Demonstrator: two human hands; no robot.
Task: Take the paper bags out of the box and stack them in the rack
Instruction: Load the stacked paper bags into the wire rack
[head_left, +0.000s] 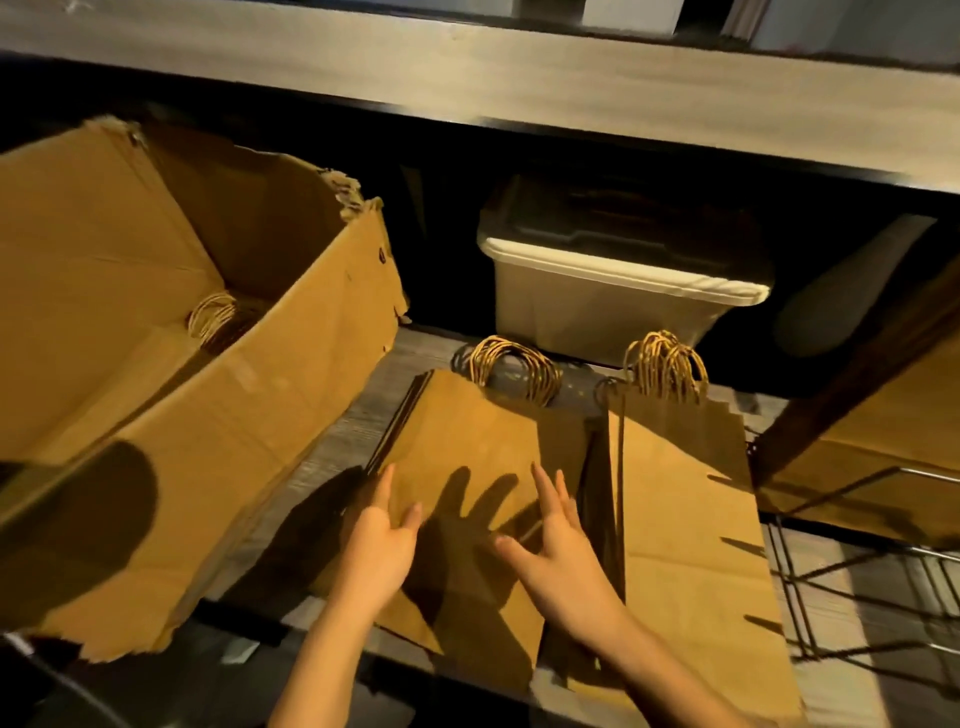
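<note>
Our left hand (376, 545) and right hand (558, 564), fingers spread, grip nothing | over the paper-bag stack (467, 441) | cardboard box (291, 364) at left

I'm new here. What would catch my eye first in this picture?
Two bare hands, the left hand and right hand, spread open over a flat stack of brown paper bags in the middle of the rack shelf, with a second stack beside it on the right. A torn cardboard box looms at left, more bag handles showing inside.
</note>
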